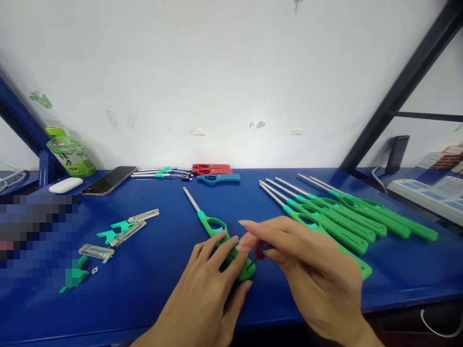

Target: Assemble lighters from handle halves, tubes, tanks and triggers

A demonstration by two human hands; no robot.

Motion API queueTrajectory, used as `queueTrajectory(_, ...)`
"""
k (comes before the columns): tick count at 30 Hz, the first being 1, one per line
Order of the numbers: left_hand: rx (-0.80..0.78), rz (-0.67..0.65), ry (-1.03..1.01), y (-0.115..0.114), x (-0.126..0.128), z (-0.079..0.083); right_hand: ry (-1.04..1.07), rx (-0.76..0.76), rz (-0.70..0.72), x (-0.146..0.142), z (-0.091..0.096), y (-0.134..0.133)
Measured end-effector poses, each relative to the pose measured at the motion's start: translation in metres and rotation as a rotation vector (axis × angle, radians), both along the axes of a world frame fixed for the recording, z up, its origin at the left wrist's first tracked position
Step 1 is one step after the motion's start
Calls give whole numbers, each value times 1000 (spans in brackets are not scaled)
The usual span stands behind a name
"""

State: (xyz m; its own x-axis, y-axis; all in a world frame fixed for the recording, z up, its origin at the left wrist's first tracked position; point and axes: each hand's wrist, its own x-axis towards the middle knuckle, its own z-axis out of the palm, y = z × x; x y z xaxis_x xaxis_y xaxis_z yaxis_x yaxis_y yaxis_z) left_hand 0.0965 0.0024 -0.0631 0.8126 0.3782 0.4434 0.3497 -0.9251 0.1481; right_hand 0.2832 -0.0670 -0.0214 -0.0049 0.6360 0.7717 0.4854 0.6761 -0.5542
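A green long-nosed gas lighter [216, 224] lies slanted on the blue table, its metal tube pointing away to the left. My left hand [208, 277] presses over its handle, fingers curled along it and thumb at the near end. In my right hand [307, 255] is a small screwdriver [259, 252] with a red part showing; most of its grip is hidden by the fingers. Its thin shaft reaches a hole near the butt of the lighter. Several more green lighters [343, 231] lie side by side to the right, the nearest partly behind my right hand.
Clear fuel tanks [97, 251] and green triggers [108, 233] lie at left. At the back are metal tubes with wires [155, 175], red casings [213, 169] and a blue casing [219, 179]. A phone [109, 180], white case [65, 185] and bottle [71, 153] stand back left.
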Motion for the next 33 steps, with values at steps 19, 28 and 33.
queueTrajectory(19,9,7,-19,-1,0,-3,-54,-100,-109,-2,11,-8)
queueTrajectory(28,15,-7,-10,0,0,-3,13,8,-200,-4,8,-1)
queueTrajectory(33,7,-2,-16,-1,1,-3,-125,-101,-62,0,10,-8)
